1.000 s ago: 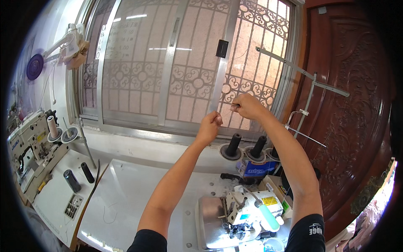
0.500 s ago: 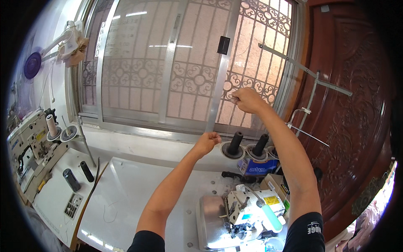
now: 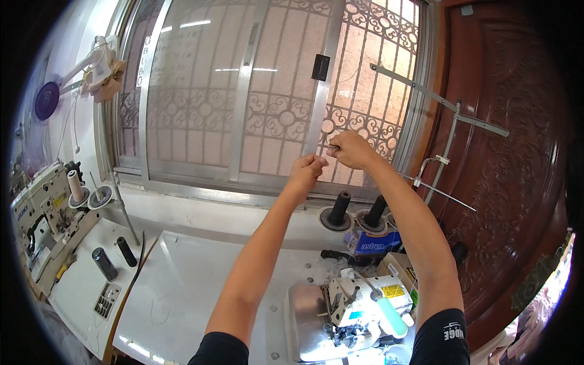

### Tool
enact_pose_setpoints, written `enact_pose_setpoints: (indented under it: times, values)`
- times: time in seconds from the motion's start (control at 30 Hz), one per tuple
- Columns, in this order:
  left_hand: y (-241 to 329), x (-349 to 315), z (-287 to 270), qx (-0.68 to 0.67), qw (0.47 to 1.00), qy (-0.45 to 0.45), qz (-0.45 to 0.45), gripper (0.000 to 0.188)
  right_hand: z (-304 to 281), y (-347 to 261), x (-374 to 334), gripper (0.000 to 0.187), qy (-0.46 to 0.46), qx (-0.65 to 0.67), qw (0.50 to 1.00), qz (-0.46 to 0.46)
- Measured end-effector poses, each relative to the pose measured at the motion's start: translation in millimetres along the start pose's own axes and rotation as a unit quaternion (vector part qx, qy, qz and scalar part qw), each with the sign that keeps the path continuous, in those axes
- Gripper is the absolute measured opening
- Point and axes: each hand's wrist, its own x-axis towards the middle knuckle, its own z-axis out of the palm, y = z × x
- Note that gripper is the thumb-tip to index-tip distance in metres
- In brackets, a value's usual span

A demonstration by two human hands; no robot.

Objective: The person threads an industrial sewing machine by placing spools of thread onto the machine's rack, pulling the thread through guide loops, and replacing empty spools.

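Note:
My left hand point(image 3: 306, 176) is raised in front of the window's lower frame, thumb and fingers pinched together. Close beside it, slightly higher, my right hand point(image 3: 353, 150) is closed too, its fingertips turned toward the left one. Something small and dark shows at the right fingertips, too small to name. Whatever the left fingers pinch is too fine to make out. Below the hands stand a black thread cone point(image 3: 339, 208) and a second black thread cone point(image 3: 376, 212), each on a round holder. An overlock sewing machine point(image 3: 365, 298) with its lamp lit sits under my right forearm.
A metal thread-guide stand point(image 3: 451, 143) rises at the right, before a carved wooden door point(image 3: 505, 194). A blue box point(image 3: 370, 242) lies beneath the cones. On the left are another sewing machine point(image 3: 45, 222) and a dark spool point(image 3: 104, 264). The white table point(image 3: 201, 286) spans the front.
My left hand has moved up and slightly right, and my right hand slightly left and down. They were well apart and are now almost touching. Both stay closed.

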Motion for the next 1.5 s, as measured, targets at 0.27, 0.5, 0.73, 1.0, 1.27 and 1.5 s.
enact_pose_setpoints:
  times: [0.27, 0.5, 0.73, 1.0, 1.27, 1.5]
  values:
    - [-16.4, 11.7, -20.6, 0.122, 0.965, 0.175, 0.15, 0.011, 3.3, -8.6, -8.1, 0.013, -0.014, 0.442, 0.875, 0.197]
    - [-18.8, -7.0, 24.3, 0.265, 0.9, 0.157, 0.307, 0.012, 4.7, -16.5, -13.9, 0.013, 0.061, 0.444, 0.871, 0.201]
    - [5.0, 12.4, 3.0, 0.271, 0.88, 0.124, 0.371, 0.01, 16.1, -8.1, -14.2, 0.013, 0.038, 0.281, 0.959, 0.024]
    - [15.2, -0.4, 4.1, 0.124, 0.949, 0.014, 0.29, 0.011, 20.7, 4.9, -16.1, 0.011, 0.015, 0.314, 0.949, 0.04]
    - [5.2, -7.2, -5.0, 0.275, 0.923, 0.043, 0.266, 0.007, 18.8, -1.2, -15.1, 0.01, 0.041, 0.256, 0.966, 0.004]
    - [4.7, -8.9, 3.5, 0.225, 0.946, 0.048, 0.23, 0.012, 22.6, 2.9, -14.0, 0.013, 0.061, 0.29, 0.955, 0.029]
